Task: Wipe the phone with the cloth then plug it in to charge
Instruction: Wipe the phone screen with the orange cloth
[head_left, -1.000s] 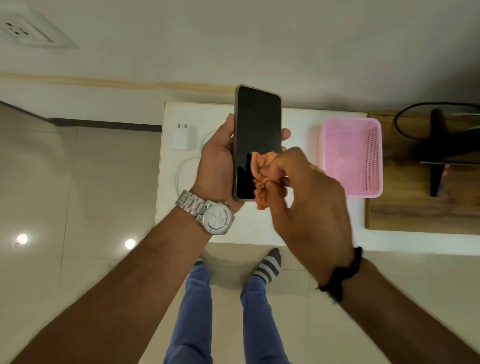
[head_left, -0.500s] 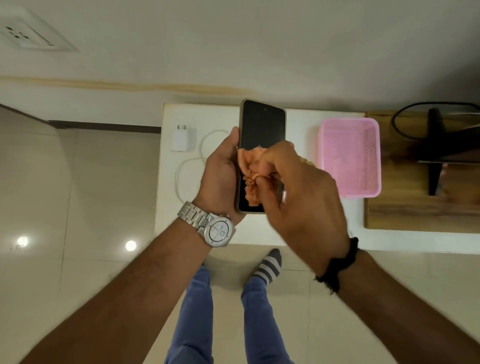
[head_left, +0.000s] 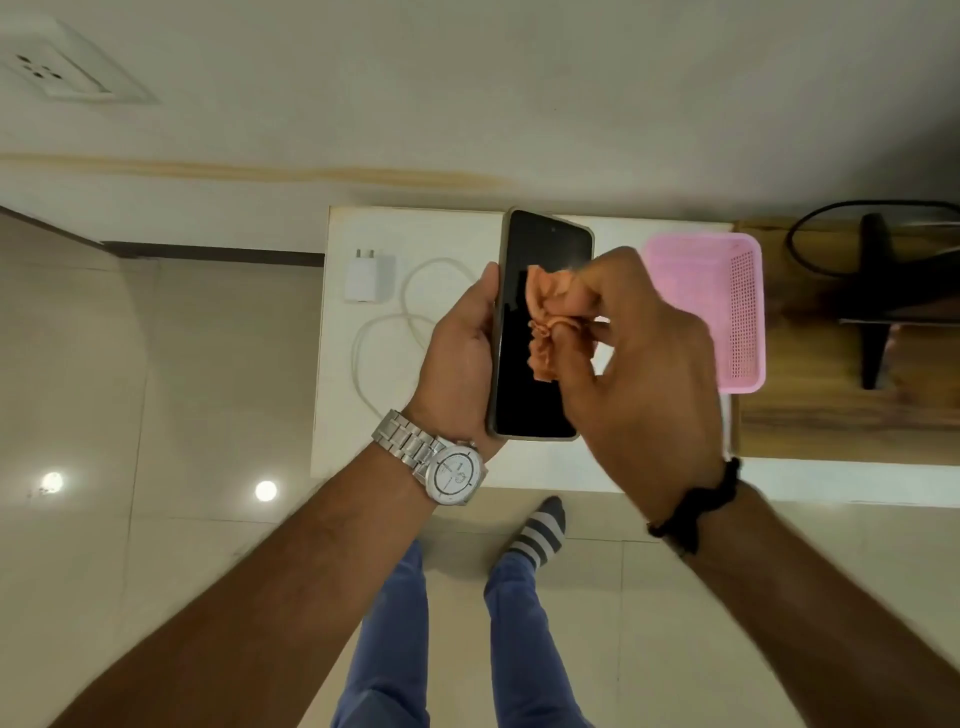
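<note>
This looks like a room in a home or small office — glossy beige floor tiles (head_left: 104, 545) reflect ceiling lights, and a plain cream painted wall (head_left: 519, 78) carries a white multi-pin wall socket (head_left: 67, 73). Against the wall stands a low white table (head_left: 363, 441) with a white plug-in charger adapter (head_left: 368, 275) and its coiled white cable (head_left: 384, 338), beside a pink perforated plastic basket (head_left: 727, 312). Next to it, a brown wooden surface (head_left: 831, 426) bears a black stand with a black cord (head_left: 878, 312) — everyday domestic furnishings.
</note>
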